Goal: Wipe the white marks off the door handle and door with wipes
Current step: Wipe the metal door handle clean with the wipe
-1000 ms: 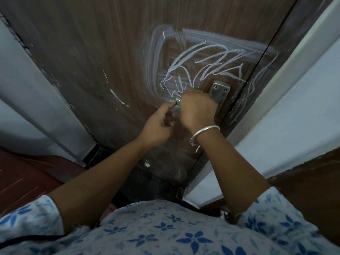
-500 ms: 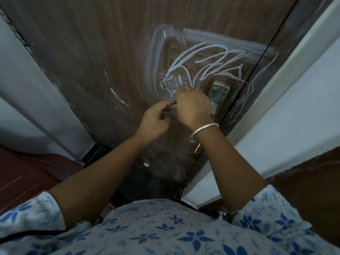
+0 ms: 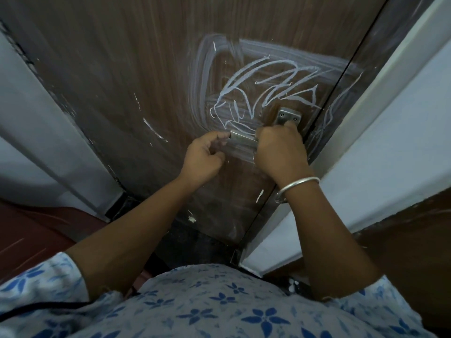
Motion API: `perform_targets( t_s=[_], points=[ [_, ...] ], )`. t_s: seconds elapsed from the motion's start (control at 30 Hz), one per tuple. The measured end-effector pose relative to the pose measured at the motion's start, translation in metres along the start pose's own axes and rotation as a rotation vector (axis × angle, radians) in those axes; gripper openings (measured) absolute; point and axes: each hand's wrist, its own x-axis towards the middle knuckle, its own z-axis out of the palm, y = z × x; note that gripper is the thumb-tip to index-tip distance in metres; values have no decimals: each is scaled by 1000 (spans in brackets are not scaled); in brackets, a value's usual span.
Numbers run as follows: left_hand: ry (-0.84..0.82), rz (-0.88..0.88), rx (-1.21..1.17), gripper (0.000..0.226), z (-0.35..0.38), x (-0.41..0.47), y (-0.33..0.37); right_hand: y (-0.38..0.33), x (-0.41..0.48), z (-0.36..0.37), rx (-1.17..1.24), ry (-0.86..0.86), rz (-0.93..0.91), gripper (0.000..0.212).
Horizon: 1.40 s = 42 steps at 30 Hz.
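The brown wooden door (image 3: pixel 146 69) carries white scribbles and smears (image 3: pixel 268 89) above and left of the metal door handle (image 3: pixel 242 137). More white lines run along the door's right edge (image 3: pixel 327 118). My left hand (image 3: pixel 202 159) pinches the free left end of the lever with its fingers curled. My right hand (image 3: pixel 278 152) is closed around the lever just below its screwed plate (image 3: pixel 288 117). No wipe shows; anything inside my right fist is hidden.
A white door frame (image 3: pixel 366 113) runs diagonally close on the right, with a pale wall (image 3: pixel 402 142) beyond it. Another pale wall (image 3: pixel 36 118) stands at the left above a dark red floor (image 3: pixel 36 235). A silver bangle (image 3: pixel 300 185) sits on my right wrist.
My right hand has slid right along the lever toward the plate, uncovering the middle of the handle. My left hand stays at the lever's free end.
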Motion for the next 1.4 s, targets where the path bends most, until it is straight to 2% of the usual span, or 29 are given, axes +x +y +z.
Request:
perform_targets(
  t_s=[0.1,0.2,0.3,0.37,0.47,0.53,0.67,0.8,0.9,1.1,1.17,1.27,1.4],
  points=[
    [-46,0,-14,53,-1,-2,1,-6,5,-2,-23,-9,-14,14],
    [-116,5,42,55,-7,0,4,-12,10,-1,37,-43,51,11],
    [-149,1,74,55,-10,2,9,-22,13,-2,111,-97,112,23],
    [-168,-7,77,55,-10,1,13,-27,17,-4,164,-80,88,13],
    [-222,-5,91,55,-11,-1,16,-34,27,-3,303,-70,105,21],
    [-240,3,85,50,-12,-3,18,-40,34,0,446,-60,142,12],
    [-245,-13,62,46,-12,-6,22,-47,36,7,656,58,198,19],
    [-218,-54,81,51,-9,-7,23,-37,36,13,713,83,176,30],
    [-159,-71,68,55,-5,-9,25,-30,37,12,659,65,100,27],
    [-45,-65,36,53,-1,-12,29,-13,36,-1,254,-71,-105,23],
    [-31,-91,53,45,-2,-9,27,-5,35,-8,117,-132,-114,23],
    [-36,-109,89,42,-3,-7,27,-2,28,-12,-49,-105,-118,26],
    [-28,-110,88,44,-2,-5,23,-9,23,-6,-75,-103,-82,29]
  ],
)
